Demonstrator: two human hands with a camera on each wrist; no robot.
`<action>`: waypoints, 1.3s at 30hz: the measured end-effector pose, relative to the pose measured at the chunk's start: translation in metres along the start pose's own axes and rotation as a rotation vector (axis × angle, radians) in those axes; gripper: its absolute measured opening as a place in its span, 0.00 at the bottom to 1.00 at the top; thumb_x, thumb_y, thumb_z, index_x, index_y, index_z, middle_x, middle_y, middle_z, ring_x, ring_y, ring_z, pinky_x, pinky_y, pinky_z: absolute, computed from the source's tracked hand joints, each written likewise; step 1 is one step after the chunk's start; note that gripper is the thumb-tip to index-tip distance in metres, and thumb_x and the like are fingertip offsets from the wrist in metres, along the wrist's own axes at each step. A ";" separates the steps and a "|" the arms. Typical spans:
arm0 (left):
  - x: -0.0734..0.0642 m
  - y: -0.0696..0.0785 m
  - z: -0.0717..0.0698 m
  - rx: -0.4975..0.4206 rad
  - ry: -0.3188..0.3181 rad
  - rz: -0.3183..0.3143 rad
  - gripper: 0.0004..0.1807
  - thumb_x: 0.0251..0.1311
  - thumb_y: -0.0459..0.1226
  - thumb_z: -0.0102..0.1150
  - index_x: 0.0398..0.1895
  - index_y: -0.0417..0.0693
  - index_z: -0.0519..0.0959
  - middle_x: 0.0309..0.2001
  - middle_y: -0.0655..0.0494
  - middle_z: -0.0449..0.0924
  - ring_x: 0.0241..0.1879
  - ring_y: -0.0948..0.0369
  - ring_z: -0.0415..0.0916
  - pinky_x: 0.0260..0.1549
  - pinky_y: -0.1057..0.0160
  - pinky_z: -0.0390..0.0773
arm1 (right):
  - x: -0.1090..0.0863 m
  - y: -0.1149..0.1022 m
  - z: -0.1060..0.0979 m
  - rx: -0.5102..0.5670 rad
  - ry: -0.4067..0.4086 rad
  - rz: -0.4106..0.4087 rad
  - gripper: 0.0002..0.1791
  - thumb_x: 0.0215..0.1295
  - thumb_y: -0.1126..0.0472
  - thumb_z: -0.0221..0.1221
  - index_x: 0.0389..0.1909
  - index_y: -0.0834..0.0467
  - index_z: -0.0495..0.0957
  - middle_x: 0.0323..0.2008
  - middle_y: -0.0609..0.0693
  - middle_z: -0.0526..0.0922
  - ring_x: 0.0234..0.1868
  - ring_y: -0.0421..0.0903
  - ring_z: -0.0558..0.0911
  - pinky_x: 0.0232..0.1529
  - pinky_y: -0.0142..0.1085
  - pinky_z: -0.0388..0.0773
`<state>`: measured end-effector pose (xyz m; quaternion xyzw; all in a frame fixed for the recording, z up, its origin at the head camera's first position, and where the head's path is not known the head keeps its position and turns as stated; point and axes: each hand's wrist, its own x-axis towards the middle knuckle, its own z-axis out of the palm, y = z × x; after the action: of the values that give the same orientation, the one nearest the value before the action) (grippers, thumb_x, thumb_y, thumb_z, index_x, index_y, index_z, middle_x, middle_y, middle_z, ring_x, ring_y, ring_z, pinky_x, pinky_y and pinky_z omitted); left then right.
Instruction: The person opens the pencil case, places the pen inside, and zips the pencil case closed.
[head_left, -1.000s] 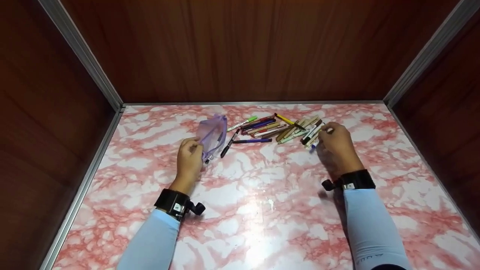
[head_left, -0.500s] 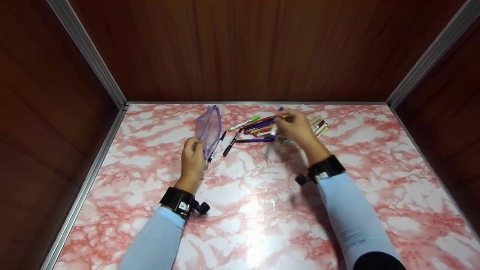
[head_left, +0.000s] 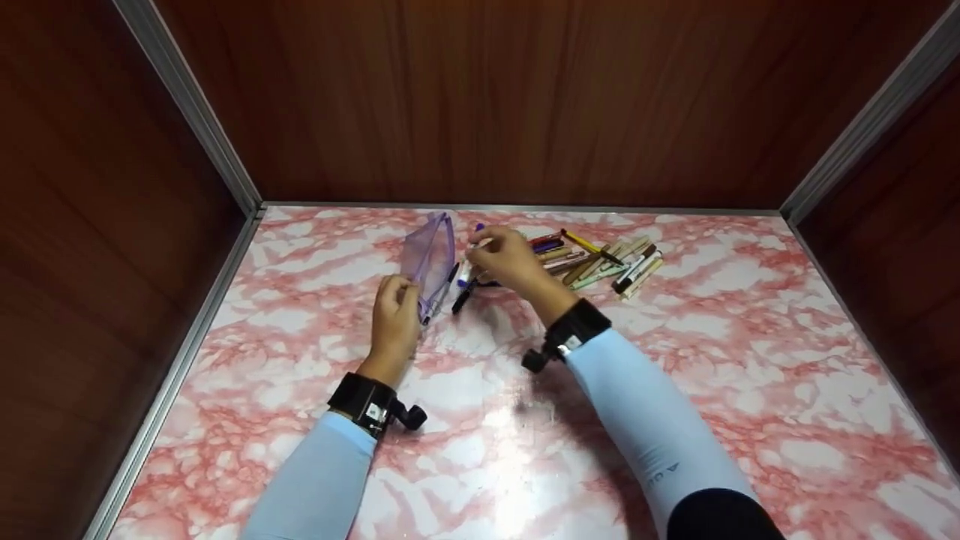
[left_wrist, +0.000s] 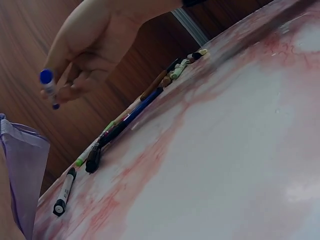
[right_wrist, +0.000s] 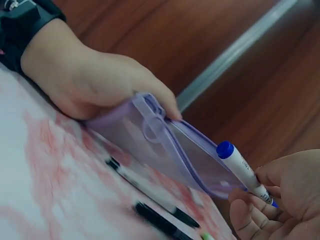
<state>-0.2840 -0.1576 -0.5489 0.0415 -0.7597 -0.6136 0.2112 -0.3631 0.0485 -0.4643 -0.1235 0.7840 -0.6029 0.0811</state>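
Observation:
My left hand (head_left: 395,319) grips the near end of a sheer purple zip pouch (right_wrist: 125,132), whose zipped mouth gapes in the right wrist view. Between thumb and fingers, my right hand (head_left: 506,261) pinches a white marker with blue ends (right_wrist: 242,170), held above the table just right of the pouch mouth. Beside the pouch lies a white marker with black ends (left_wrist: 65,192). A black marker (head_left: 463,298) rests close by, below the right hand. The right hand partly hides the pens behind it in the head view.
A loose heap of several pens and markers (head_left: 592,262) spreads to the right along the back of the marbled table (head_left: 750,375). A yellow pen (head_left: 581,241) lies across it. Brown wooden panels (head_left: 510,105) wall in the table at the back and sides.
My right hand has carried the blue-ended marker left from the right end of the heap to beside the pouch. The left hand keeps its hold, with the pouch mouth shifting slightly.

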 end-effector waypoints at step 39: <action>0.001 0.014 -0.005 0.024 0.114 0.002 0.08 0.75 0.34 0.58 0.37 0.41 0.83 0.53 0.49 0.83 0.51 0.56 0.82 0.40 0.66 0.84 | -0.028 0.048 -0.119 -0.294 0.163 -0.016 0.16 0.81 0.59 0.65 0.61 0.64 0.87 0.54 0.61 0.92 0.41 0.49 0.89 0.43 0.33 0.86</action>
<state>-0.2802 -0.1586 -0.5346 0.0780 -0.7538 -0.6009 0.2543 -0.3733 0.1783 -0.4802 -0.0912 0.8666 -0.4905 -0.0066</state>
